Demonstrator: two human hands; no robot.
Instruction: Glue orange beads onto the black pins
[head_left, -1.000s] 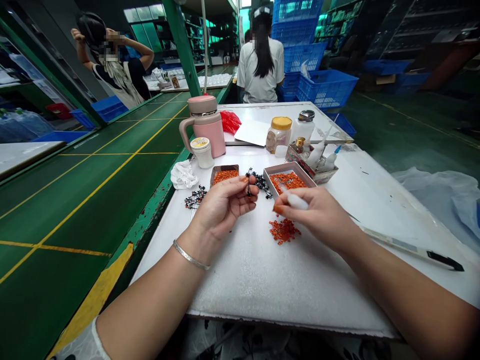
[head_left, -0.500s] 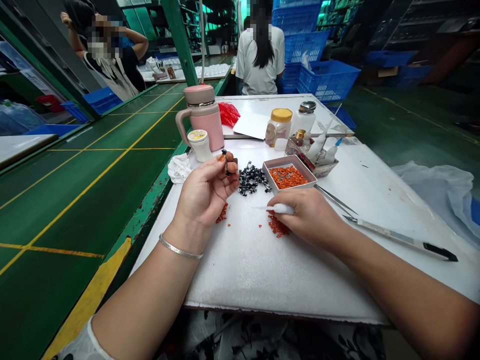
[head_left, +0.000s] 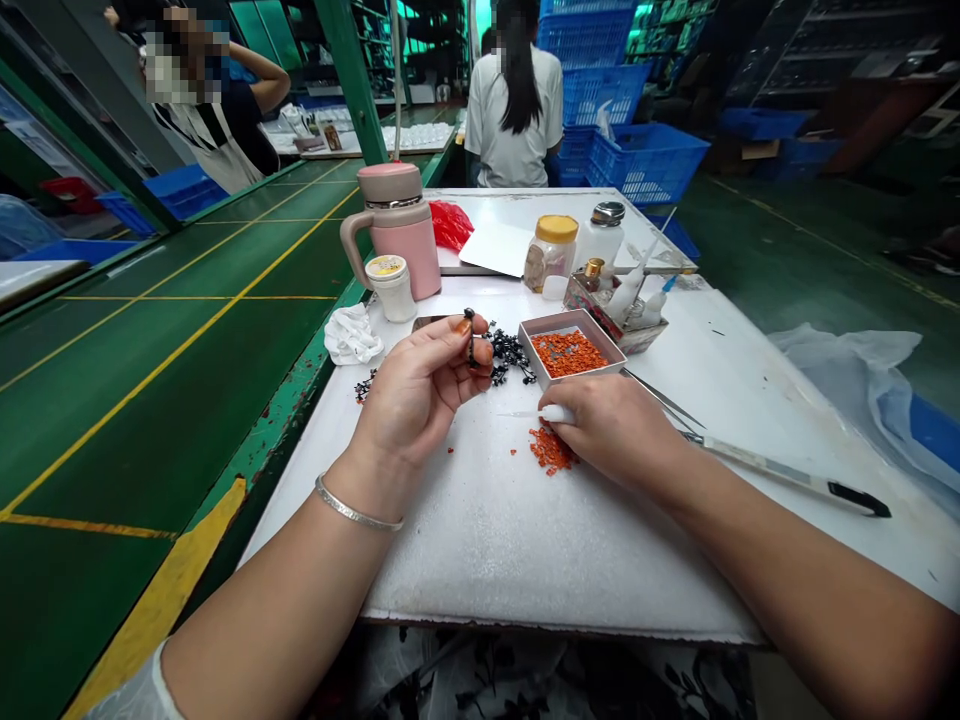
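Here we are at the white table (head_left: 540,570), right hand (head_left: 615,425) wrapped round a small white bottle (head_left: 557,413), its fine tip level and pointing left, seemingly for close aim. Our left hand (head_left: 412,400) pinches 1 slim black piece (head_left: 470,340) upright between thumb and fingers, palm up, probably to keep it steady and in sight. That piece sits right at the left fingertips, just above and left of the bottle's tip, apart from it. Loose orange bits (head_left: 551,450) lie beside the right hand, within easy reach; beyond, we have black pieces (head_left: 510,350) heaped next to a shallow box (head_left: 559,322) of more orange bits, then a pink mug (head_left: 409,250), and farthest, a co-worker (head_left: 514,110) facing away.
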